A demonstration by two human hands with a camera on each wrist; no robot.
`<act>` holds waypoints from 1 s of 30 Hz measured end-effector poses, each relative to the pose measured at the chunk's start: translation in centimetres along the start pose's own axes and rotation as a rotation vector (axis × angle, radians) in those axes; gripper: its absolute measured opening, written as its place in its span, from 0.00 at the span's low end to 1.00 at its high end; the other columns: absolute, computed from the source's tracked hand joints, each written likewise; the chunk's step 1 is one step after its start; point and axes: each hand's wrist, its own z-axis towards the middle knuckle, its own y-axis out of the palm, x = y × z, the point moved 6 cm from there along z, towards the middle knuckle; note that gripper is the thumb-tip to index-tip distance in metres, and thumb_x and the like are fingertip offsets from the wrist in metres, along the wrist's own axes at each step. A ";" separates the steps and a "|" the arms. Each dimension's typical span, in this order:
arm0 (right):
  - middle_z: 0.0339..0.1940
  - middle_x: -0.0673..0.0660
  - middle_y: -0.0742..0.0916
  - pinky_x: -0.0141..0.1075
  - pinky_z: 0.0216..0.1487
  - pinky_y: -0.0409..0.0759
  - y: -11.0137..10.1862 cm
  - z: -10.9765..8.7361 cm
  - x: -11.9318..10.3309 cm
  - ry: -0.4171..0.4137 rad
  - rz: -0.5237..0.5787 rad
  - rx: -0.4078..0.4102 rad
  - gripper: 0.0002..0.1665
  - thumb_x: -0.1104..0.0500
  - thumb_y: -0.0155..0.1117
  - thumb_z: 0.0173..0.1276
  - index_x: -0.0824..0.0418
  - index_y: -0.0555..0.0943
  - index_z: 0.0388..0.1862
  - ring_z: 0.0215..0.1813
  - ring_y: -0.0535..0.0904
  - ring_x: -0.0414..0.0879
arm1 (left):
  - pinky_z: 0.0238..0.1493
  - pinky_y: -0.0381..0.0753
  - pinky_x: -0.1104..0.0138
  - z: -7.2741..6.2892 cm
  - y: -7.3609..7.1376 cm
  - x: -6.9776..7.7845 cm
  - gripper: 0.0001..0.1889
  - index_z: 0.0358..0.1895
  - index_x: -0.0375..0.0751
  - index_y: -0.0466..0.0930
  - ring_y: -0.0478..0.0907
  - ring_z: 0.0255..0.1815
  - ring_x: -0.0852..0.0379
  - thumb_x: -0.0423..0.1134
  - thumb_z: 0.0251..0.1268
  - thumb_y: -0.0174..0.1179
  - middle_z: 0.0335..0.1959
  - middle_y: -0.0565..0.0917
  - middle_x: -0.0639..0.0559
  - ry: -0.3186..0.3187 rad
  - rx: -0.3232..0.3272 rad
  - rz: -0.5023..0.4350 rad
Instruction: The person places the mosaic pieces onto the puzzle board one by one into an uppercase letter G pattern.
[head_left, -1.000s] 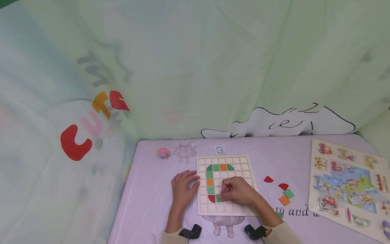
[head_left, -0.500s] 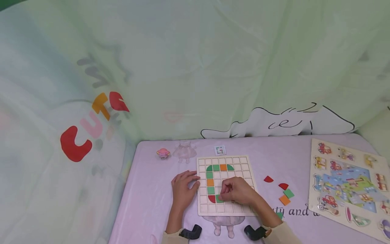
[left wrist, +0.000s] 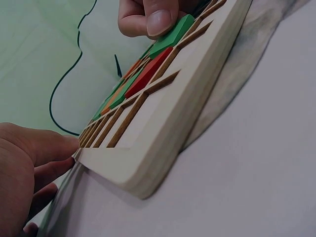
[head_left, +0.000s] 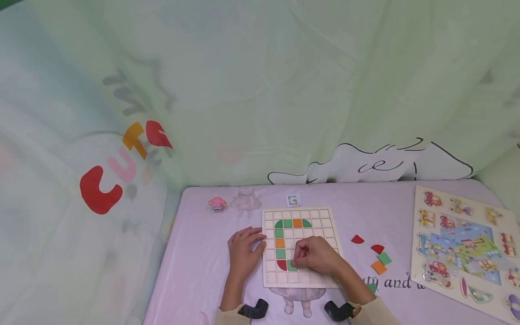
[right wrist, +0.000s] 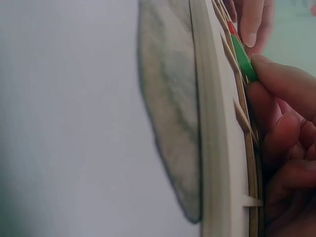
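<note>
A wooden grid board (head_left: 272, 277) lies on the table, bearing green and orange square tiles and quarter-round corner pieces in a C-like outline. My right hand (head_left: 318, 255) pinches a green square tile (left wrist: 173, 37) between thumb and curled fingers. That tile sits in the lower row beside a red quarter-round piece (head_left: 282, 265), and it looks slightly raised in the left wrist view. At the board's left edge rests my left hand (head_left: 245, 250), its fingers loosely extended and touching the rim. The right hand hides some of the lower right cells.
Right of the board lie loose red quarter-rounds (head_left: 357, 239), a green tile (head_left: 384, 258), an orange tile (head_left: 379, 267) and a green piece partly under the right forearm. A picture puzzle board (head_left: 418, 225) is farther right. Behind stand a small patterned card (head_left: 293, 200) and pink toy (head_left: 217, 204).
Hardly anything differs. The right hand keeps its pinch on the green tile at the same cell, and the left hand stays at the board's edge.
</note>
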 end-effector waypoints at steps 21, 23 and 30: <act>0.16 0.43 0.81 0.28 0.25 0.70 -0.2 -0.1 -0.2 -0.018 -0.021 -0.021 0.12 0.51 0.80 0.57 0.46 0.83 0.24 0.24 0.76 0.38 | 0.71 0.56 0.42 0.0 0.0 0.0 0.08 0.44 0.55 0.90 0.74 0.70 0.51 0.40 0.65 0.68 0.58 0.87 0.59 -0.007 -0.003 -0.005; 0.17 0.44 0.81 0.28 0.25 0.70 -0.2 -0.1 -0.3 -0.018 -0.012 -0.032 0.11 0.51 0.80 0.58 0.47 0.83 0.24 0.24 0.75 0.38 | 0.71 0.56 0.42 0.0 0.0 0.0 0.08 0.44 0.55 0.90 0.74 0.70 0.51 0.40 0.65 0.68 0.58 0.87 0.59 -0.007 -0.004 -0.005; 0.20 0.47 0.81 0.28 0.24 0.71 -1.4 -0.5 -0.4 -0.030 0.058 -0.052 0.10 0.53 0.78 0.60 0.50 0.83 0.27 0.25 0.75 0.38 | 0.71 0.56 0.43 0.0 0.1 -0.1 0.08 0.44 0.55 0.90 0.74 0.69 0.51 0.40 0.65 0.68 0.58 0.87 0.59 0.002 -0.001 -0.011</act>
